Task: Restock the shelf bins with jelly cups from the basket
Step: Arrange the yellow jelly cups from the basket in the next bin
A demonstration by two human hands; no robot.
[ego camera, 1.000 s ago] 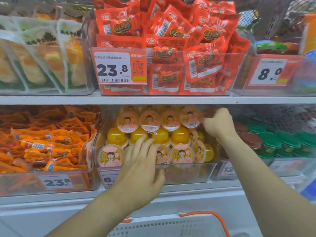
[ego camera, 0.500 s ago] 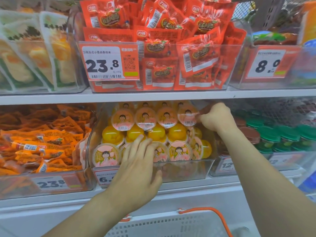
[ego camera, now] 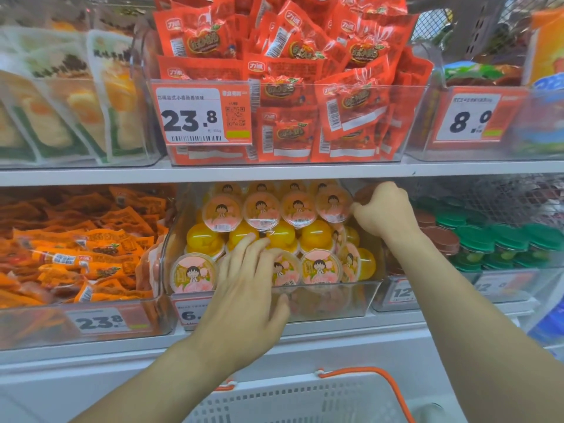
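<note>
Clear plastic bin (ego camera: 332, 303) on the lower shelf holds the jelly cups (ego camera: 262, 210), stacked on their sides with pink cartoon lids facing outward and their axes running front to back. Left hand (ego camera: 247, 288) reaches in palm-down, fingers straight and slightly spread, resting on the front-row cups. Right hand (ego camera: 381, 209) is raised at the bin's upper right corner, fingers curled, pinching the rim of the top-row end cup (ego camera: 334, 204); white basket (ego camera: 305, 398) sits below.
</note>
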